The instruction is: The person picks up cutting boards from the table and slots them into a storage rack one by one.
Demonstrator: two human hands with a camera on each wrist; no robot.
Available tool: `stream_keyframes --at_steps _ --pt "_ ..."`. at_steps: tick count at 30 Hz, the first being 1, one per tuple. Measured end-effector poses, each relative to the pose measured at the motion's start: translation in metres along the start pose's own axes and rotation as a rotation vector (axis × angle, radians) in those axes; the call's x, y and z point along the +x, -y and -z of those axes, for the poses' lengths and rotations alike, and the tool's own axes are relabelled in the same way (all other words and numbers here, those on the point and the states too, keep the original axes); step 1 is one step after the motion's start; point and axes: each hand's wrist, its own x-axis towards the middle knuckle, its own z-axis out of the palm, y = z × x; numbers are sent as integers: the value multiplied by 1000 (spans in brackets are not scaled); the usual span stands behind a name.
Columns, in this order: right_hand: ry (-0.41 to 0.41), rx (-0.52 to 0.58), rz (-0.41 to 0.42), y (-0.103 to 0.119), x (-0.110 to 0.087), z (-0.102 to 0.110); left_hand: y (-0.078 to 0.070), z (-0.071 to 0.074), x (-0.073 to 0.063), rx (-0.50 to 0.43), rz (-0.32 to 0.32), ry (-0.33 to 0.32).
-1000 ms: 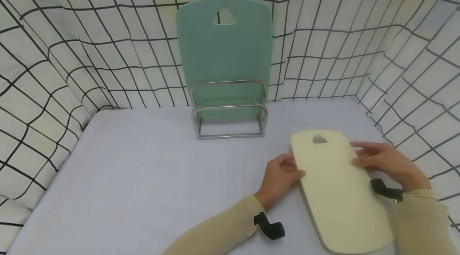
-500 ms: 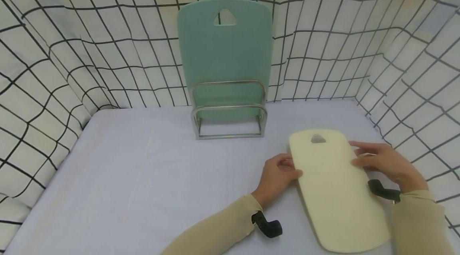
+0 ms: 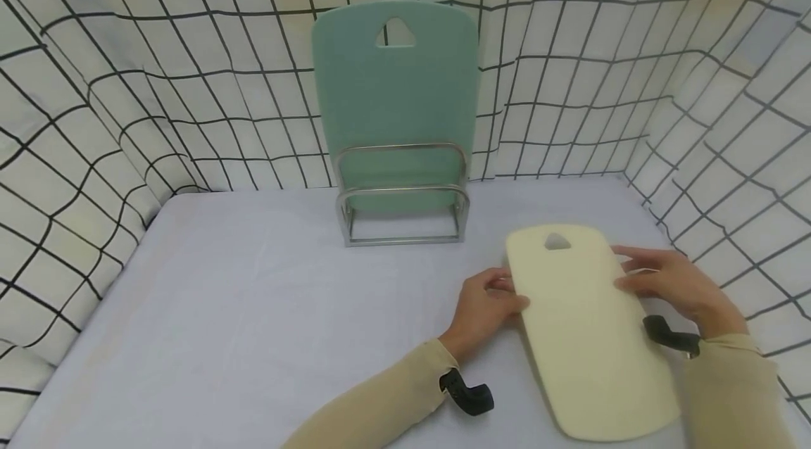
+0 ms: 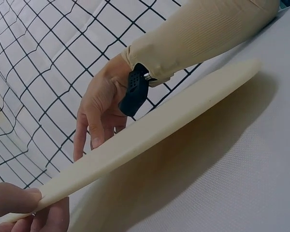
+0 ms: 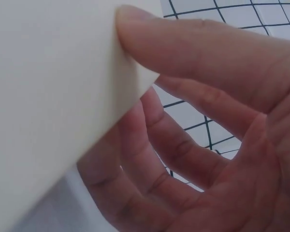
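The cream cutting board (image 3: 589, 333), pinched at opposite edges by the left hand (image 3: 479, 310) and the right hand (image 3: 687, 288) over the white table (image 3: 222, 308), has shifted slightly leftward, nearer the metal rack (image 3: 405, 189), apparently a small adjustment.

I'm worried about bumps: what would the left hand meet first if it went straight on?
The cream cutting board, whose edge the left hand pinches; past it, perhaps the checked cloth, though depth is unclear.
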Motion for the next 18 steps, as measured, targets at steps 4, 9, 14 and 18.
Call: stream_keyframes --at_steps 4,9,14,18 --pt "3 -4 -8 2 -1 0 -3 2 -3 3 16 19" --pt "0 -6 -11 8 -1 -1 -9 7 -9 13 32 21" --pt "-14 0 -6 15 -1 -5 -11 13 -11 23 36 18" --pt "-23 10 -6 18 -1 -8 -11 16 -13 23 43 17"
